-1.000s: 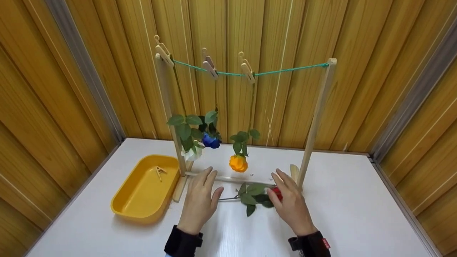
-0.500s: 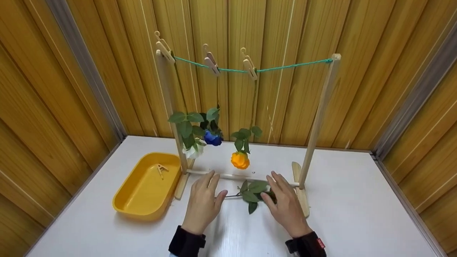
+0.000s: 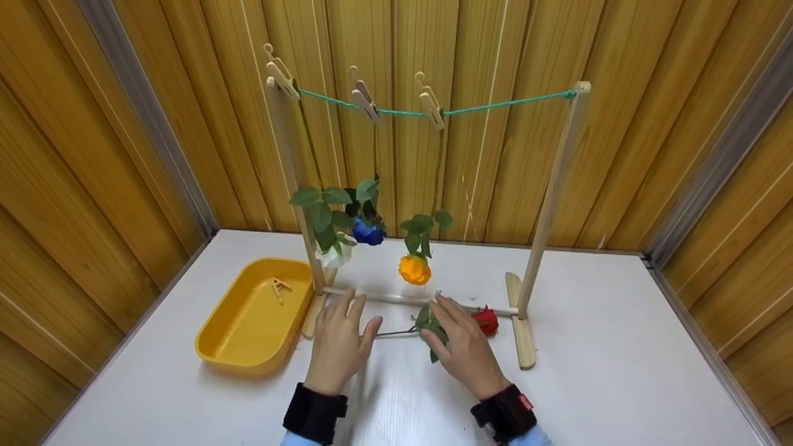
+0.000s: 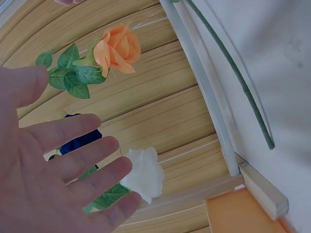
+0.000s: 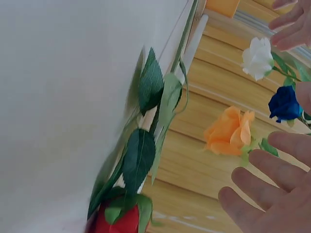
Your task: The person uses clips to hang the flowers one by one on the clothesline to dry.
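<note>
A red artificial rose (image 3: 486,321) lies on the white table, its stem pointing left and its leaves partly behind my right hand (image 3: 463,347). That hand hovers over the leaves with fingers extended, holding nothing. My left hand (image 3: 339,342) is held over the stem's end, fingers straight and spread, also holding nothing; the left wrist view shows the green stem (image 4: 238,77) apart from it. Three roses hang upside down from a teal cord (image 3: 495,105) by clothespins: a white rose (image 3: 334,254), a blue rose (image 3: 368,231) and an orange rose (image 3: 414,270).
The cord spans a wooden frame with a left post (image 3: 288,161), a right post (image 3: 551,204) and a low crossbar (image 3: 396,299). At its left stands a yellow tray (image 3: 248,334) with a clothespin (image 3: 279,288) inside. Wood-patterned panels (image 3: 396,37) wall the table's back and sides.
My right hand has moved left from the red bloom to over the leaves, uncovering the bloom. My left hand has barely shifted. The head view has tilted slightly.
</note>
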A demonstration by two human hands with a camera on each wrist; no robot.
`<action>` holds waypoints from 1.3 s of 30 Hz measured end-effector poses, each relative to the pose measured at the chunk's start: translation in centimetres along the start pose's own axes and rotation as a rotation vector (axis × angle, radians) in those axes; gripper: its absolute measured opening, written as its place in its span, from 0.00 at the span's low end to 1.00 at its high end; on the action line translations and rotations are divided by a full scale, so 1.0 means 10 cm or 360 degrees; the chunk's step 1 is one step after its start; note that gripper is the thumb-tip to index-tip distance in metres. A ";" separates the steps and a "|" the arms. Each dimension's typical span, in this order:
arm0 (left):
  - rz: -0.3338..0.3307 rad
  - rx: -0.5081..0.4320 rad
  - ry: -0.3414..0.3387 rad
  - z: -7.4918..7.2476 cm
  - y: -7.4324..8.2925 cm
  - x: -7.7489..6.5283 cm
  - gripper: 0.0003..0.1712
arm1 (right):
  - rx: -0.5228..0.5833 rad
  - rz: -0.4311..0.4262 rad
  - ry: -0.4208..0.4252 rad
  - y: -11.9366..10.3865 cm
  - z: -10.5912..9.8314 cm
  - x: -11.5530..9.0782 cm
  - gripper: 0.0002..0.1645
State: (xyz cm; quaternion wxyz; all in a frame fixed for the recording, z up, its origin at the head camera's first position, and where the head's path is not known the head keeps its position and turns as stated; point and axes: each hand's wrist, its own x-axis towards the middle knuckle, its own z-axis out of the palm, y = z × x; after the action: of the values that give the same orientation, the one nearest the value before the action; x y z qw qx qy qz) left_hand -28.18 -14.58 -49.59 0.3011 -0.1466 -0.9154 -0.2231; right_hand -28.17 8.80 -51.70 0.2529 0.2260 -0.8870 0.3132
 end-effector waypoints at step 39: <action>-0.0476 0.0418 -0.1259 -0.81 -1.21 0.96 0.25 | 0.0377 -0.0191 -0.0455 -0.41 0.33 1.00 0.21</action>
State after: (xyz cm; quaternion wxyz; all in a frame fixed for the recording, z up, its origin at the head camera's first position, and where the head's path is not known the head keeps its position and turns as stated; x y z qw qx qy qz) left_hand -36.59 -27.67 -41.75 -0.0918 -0.0472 -0.9920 -0.0727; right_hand -34.61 1.22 -46.19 0.1143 0.3488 -0.8558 0.3645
